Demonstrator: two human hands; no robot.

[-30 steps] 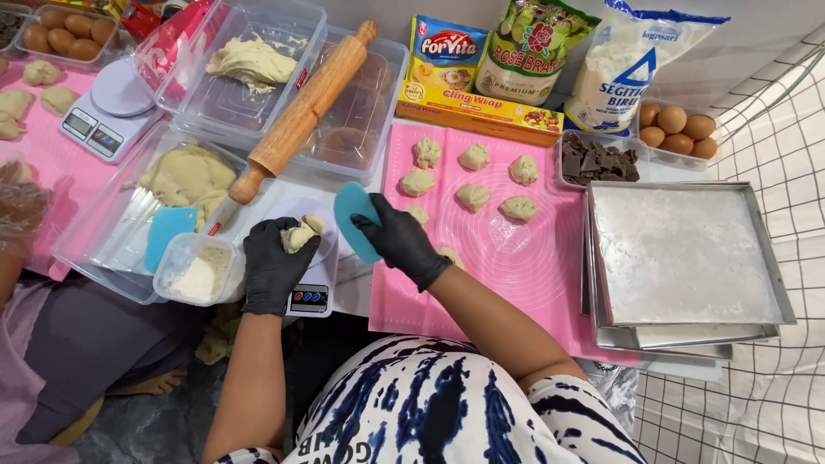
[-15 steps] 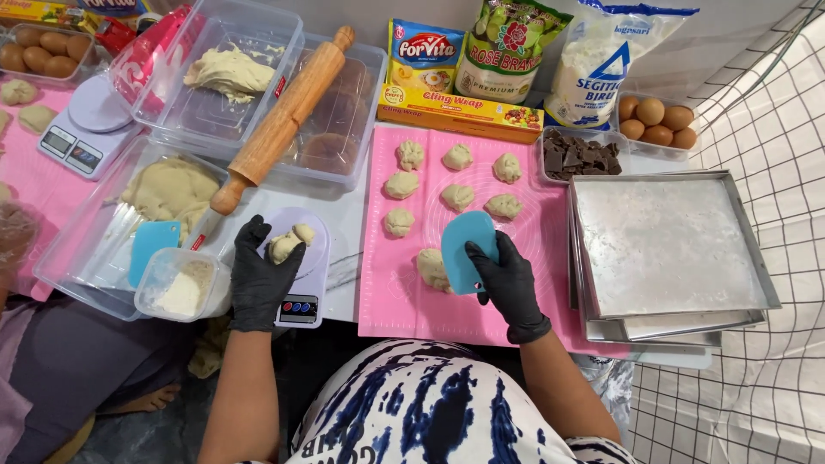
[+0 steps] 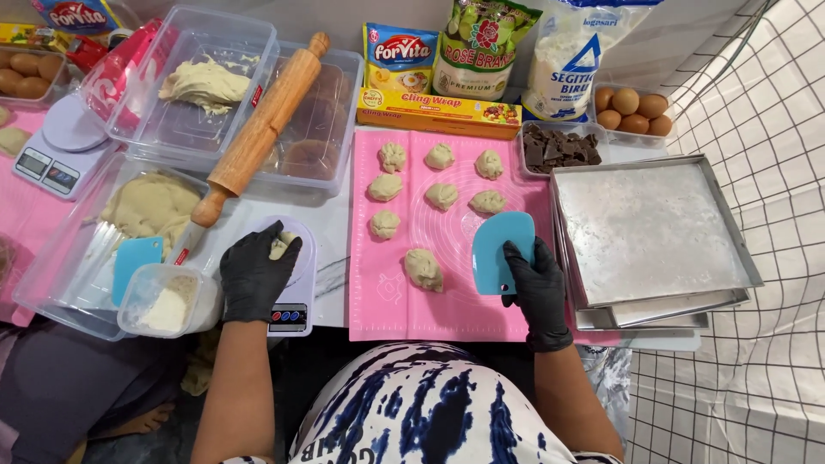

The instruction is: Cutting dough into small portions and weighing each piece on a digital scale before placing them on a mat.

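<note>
Both my hands wear black gloves. My left hand [image 3: 256,275] rests on a small kitchen scale [image 3: 292,301] and closes over a lump of dough [image 3: 280,247]. My right hand [image 3: 537,283] holds a blue dough scraper [image 3: 501,252] flat on the right side of the pink silicone mat [image 3: 447,309]. Several dough balls [image 3: 442,196] lie in rows on the mat, and the nearest one [image 3: 424,269] sits just left of the scraper.
A stack of metal baking trays [image 3: 653,232] lies to the right. Behind the mat are a tub of chocolate pieces [image 3: 560,148], eggs [image 3: 634,110] and food packets [image 3: 485,47]. At left are clear tubs with dough [image 3: 150,206], a rolling pin [image 3: 258,133], a flour cup [image 3: 163,301] and a second scale [image 3: 60,146].
My right hand has carried the blue scraper from beside the scale across the mat to its right side. A new dough piece lies on the mat. My left hand stays on the scale.
</note>
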